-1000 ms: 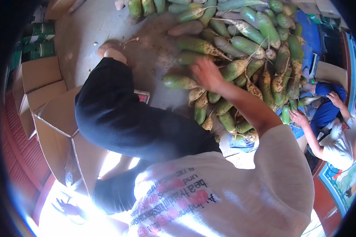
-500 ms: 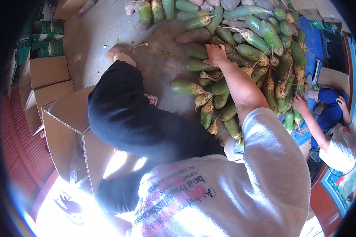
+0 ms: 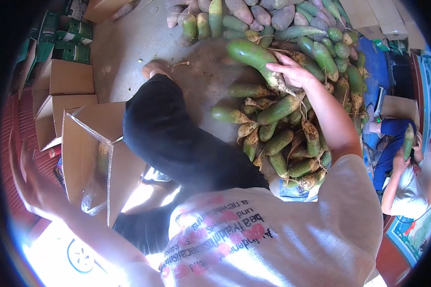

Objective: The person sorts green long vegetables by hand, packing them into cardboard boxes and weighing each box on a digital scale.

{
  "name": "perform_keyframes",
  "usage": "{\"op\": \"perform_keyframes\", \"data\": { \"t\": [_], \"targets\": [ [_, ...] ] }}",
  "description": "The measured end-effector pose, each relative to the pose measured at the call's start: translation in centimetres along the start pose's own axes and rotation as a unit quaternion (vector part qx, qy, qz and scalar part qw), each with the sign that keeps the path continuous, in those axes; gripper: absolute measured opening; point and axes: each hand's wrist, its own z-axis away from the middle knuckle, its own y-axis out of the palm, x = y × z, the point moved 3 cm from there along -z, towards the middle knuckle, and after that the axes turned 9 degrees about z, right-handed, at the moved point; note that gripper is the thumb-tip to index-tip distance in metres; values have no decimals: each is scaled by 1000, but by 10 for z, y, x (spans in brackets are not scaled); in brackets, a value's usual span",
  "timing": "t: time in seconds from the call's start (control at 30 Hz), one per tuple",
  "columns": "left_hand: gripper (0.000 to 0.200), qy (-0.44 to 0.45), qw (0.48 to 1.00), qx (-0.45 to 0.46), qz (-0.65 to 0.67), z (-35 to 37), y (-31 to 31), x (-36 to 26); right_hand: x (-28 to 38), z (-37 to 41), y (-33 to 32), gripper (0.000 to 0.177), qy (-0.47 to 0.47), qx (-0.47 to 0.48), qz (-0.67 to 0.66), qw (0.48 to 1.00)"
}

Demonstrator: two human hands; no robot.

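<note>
My right hand (image 3: 292,71) is closed around a large green radish (image 3: 248,55), lifted above the pile. Its thick green end points up and left, and its pale, soil-stained root end lies by my palm. Under and around it spreads a heap of green radishes (image 3: 280,111), many with dirty, yellowish root tips. At the far left my left hand (image 3: 38,189) is raised with its fingers apart, somewhat blurred, holding nothing. Beside it stands an open cardboard box (image 3: 84,158) with clear plastic and something greenish inside, partly hidden by the box wall.
More cardboard boxes (image 3: 72,79) and green cartons (image 3: 72,51) stand at upper left. Reddish-purple root vegetables (image 3: 282,18) lie at the top. On the right, a seated co-worker (image 3: 409,186) holds a green radish (image 3: 409,142). A blue sheet (image 3: 376,64) lies under the heap's right side.
My right hand has taken hold of a large radish and lifted it from the heap. My left hand has come into view at left. The co-worker has picked up a radish.
</note>
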Motion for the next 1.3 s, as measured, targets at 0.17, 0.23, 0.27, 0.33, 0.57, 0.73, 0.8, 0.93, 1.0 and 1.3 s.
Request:
{"op": "perform_keyframes", "data": {
  "t": [0.17, 0.23, 0.27, 0.33, 0.57, 0.73, 0.8, 0.93, 1.0, 1.3],
  "targets": [
    [36, -41, 865, 266, 423, 26, 112, -113, 40, 55, 15, 54, 50, 135, -246, 958],
    [43, -137, 774, 353, 508, 47, 152, -130, 38, 70, 22, 55, 42, 138, -297, 944],
    [46, -163, 748, 383, 516, 57, 169, -139, 36, 76, 27, 55, 39, 139, -325, 935],
    [50, -215, 695, 407, 552, 80, 206, -144, 34, 89, 37, 55, 22, 162, -364, 917],
    [60, -326, 572, 586, 472, 114, 226, -173, 36, 111, 55, 56, -38, 155, -236, 959],
    [63, -237, 651, 546, 470, 123, 246, -169, 59, 108, 52, 68, -48, 84, -116, 989],
    [59, -196, 773, 476, 371, 124, 249, -161, 56, 98, 59, 77, -38, -68, 56, 995],
    [48, -285, 758, 375, 452, 101, 232, -146, -1, 34, 50, 87, -19, -88, 332, 939],
    [41, -307, 748, 305, 503, 85, 208, -144, -31, 4, 52, 78, 25, -149, 472, 868],
    [48, -315, 689, 227, 612, 75, 213, -116, -83, -47, 62, 72, 50, -146, 610, 777]
  ]
}}
